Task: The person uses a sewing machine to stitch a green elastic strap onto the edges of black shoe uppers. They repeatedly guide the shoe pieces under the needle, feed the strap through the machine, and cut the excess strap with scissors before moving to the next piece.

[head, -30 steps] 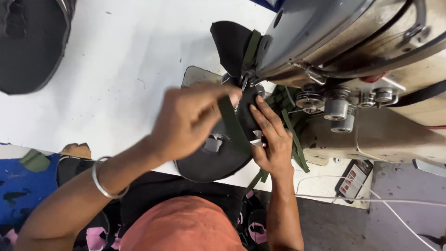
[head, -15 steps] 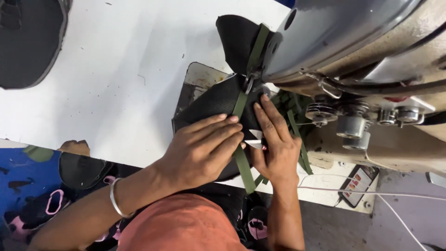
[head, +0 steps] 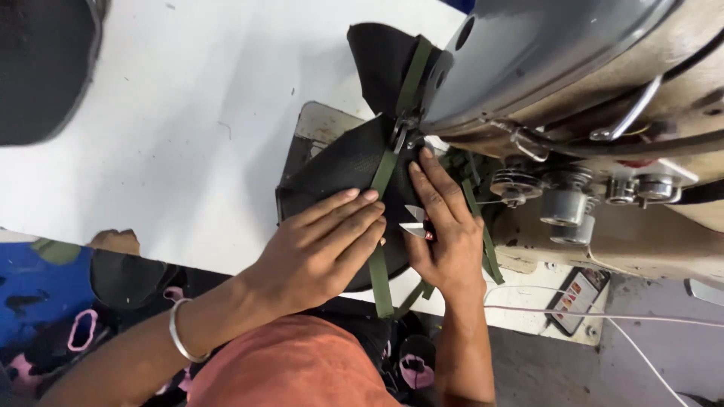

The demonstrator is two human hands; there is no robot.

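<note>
The left hand point(head: 324, 249) is laid flat, fingers spread, on black fabric point(head: 339, 166), pinning it. A green strap point(head: 383, 177) is steadied by the right hand point(head: 445, 234), small snips point(head: 413, 224) tucked inside, toward the sewing machine point(head: 543, 68) on the white surface point(head: 188, 136).

One small control panel point(head: 577, 300) sits at the lower right of the frame, fixed to the table edge below the sewing machine point(head: 573, 90). It is a dark rectangle, tilted, with a pale face and small red and orange marks.
</note>
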